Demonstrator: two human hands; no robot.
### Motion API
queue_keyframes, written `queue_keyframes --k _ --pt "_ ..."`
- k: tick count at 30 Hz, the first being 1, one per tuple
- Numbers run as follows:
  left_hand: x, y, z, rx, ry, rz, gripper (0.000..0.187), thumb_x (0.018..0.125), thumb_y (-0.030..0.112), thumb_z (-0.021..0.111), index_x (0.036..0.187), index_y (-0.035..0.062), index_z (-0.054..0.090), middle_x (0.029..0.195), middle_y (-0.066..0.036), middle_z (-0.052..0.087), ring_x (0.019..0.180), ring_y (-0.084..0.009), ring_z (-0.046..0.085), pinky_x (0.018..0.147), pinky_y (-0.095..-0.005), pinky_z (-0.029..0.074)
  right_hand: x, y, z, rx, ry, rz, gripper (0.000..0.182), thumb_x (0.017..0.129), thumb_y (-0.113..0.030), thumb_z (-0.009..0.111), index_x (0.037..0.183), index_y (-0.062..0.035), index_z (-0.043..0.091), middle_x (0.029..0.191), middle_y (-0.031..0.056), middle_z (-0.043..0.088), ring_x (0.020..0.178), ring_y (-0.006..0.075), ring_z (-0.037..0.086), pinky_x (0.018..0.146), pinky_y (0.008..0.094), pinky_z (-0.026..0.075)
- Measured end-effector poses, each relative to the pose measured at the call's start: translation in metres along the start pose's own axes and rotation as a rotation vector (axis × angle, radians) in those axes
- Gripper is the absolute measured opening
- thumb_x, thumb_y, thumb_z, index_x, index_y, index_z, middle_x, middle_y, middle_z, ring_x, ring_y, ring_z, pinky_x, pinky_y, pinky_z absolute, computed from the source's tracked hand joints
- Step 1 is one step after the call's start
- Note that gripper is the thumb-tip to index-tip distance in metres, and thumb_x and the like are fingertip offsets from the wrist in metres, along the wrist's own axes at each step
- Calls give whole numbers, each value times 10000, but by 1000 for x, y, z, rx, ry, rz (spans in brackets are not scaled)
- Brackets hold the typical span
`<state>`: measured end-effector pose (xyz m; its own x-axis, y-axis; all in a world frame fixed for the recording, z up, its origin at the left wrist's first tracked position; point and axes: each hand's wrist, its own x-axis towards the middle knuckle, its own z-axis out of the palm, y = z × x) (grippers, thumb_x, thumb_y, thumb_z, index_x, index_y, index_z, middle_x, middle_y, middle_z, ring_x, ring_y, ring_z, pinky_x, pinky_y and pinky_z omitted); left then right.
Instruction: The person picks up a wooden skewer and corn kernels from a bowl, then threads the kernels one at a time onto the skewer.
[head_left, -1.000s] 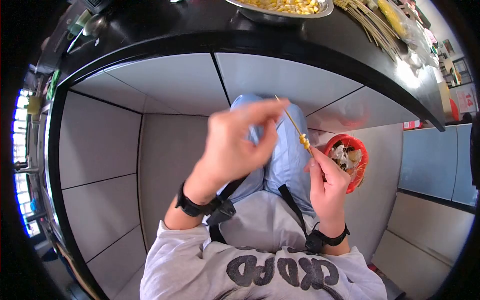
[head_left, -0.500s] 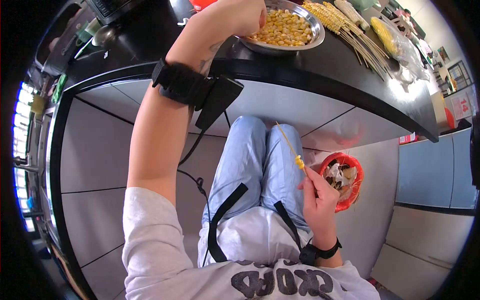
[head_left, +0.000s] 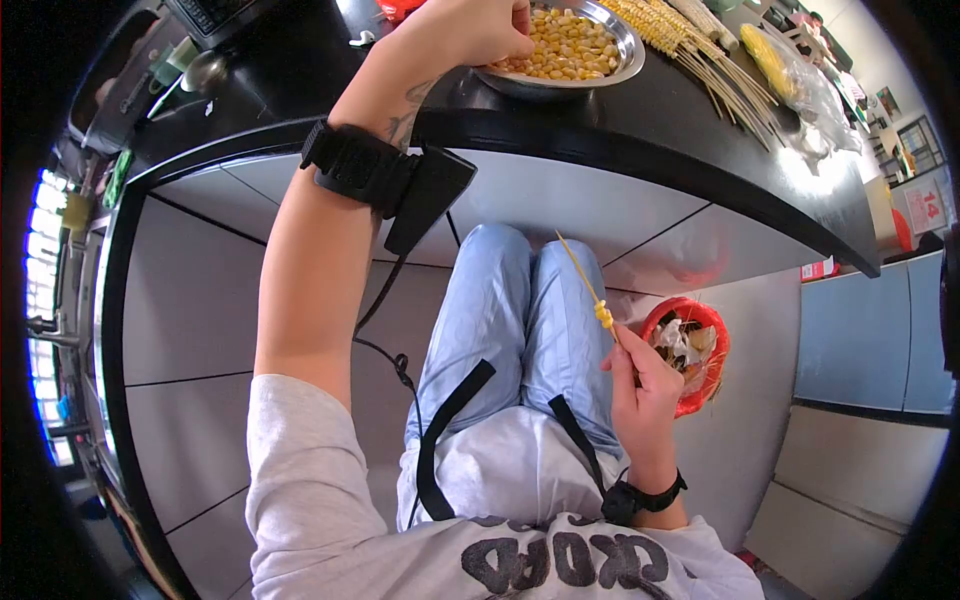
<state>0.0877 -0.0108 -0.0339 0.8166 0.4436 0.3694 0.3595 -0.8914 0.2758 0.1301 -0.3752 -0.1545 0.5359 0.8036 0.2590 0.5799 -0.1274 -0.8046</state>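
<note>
My right hand [head_left: 645, 385] pinches a thin wooden skewer [head_left: 577, 262] near its lower end, above my lap. A few yellow corn kernels [head_left: 604, 314] are threaded on it close to my fingertips, and its bare tip points up toward the counter. My left hand [head_left: 485, 32] reaches over the left rim of a metal bowl [head_left: 638, 62] on the counter. Loose corn kernels [head_left: 570, 48] fill this bowl. The left fingers are curled together at the kernels; whatever is between them is hidden.
Right of the bowl lie several corn-loaded skewers [head_left: 660, 30], their sticks [head_left: 740, 100] toward me. Beyond them is a clear plastic bag [head_left: 815, 100] by a yellow cob [head_left: 768, 60]. A red-lined bin [head_left: 722, 355] stands on the floor at right. A ladle [head_left: 205, 72] rests on the left.
My left hand has shifted slightly at the bowl's left side, its fingers now showing more over the kernels. My right hand and the skewer have moved a little to the right.
</note>
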Motion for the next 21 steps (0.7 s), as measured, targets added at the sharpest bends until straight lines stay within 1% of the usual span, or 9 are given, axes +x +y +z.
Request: queue_keyframes --k 3,5,7,9,11,13,15,16,21 --pt "-9 7 -6 -119 70 23 188 722 168 690 796 -2 724 741 -175 696 677 -255 692 655 -325 545 0 -1 1 -3 3 -5 229 919 12 570 1129 63 646 797 157 672 654 181 651 608 281 499" --pt "-22 20 -15 -481 245 -105 166 738 168 708 778 8 728 767 -162 705 716 -224 697 683 -303 543 -1 0 0 -9 7 -9 228 920 14 570 1130 62 647 789 152 670 646 176 648 604 280 498" --pt "-48 47 -23 -740 330 -140 110 732 136 702 766 39 743 791 -153 711 758 -246 699 704 -316 544 -3 2 -1 24 48 -36 226 920 23 570 1129 58 650 769 137 666 627 158 636 591 268 489" --pt "-91 48 -7 -736 333 40 201 885 47 658 1077 20 710 943 -44 706 855 -123 650 776 -243 508 -3 0 0 47 66 -41 224 920 26 570 1126 56 652 759 130 662 618 150 628 584 263 484" --pt "-126 61 11 -795 376 70 205 884 14 652 1081 23 710 894 -61 697 891 -129 662 799 -260 523 -2 -3 0 69 86 -47 221 921 30 570 1123 54 655 749 122 658 609 143 619 578 257 479" --pt "-156 66 27 -746 255 -34 185 892 -9 648 1066 3 710 958 -69 695 934 -109 653 833 -241 523 -1 -5 2 76 49 -64 217 927 24 569 1123 52 658 750 114 655 601 135 606 571 250 474" --pt "-181 77 54 -1069 238 -293 166 936 -19 609 1086 -25 679 1039 -72 678 947 -121 654 857 -219 504 0 -11 5 80 11 -32 214 940 15 559 1128 62 650 747 104 656 635 133 616 604 247 480" --pt "-187 79 64 -1105 247 -306 165 939 -29 599 1089 -44 666 1043 -95 681 972 -138 660 873 -232 510 1 -13 6 82 -22 -6 214 954 5 548 1133 72 643 744 93 657 670 131 625 637 245 486" --pt "-199 92 75 -1187 338 -383 182 934 -33 603 1107 -76 637 1071 -121 684 987 -159 667 892 -263 522 0 -12 9 34 -54 -39 212 948 4 561 1129 68 651 745 93 657 669 125 625 626 238 482"
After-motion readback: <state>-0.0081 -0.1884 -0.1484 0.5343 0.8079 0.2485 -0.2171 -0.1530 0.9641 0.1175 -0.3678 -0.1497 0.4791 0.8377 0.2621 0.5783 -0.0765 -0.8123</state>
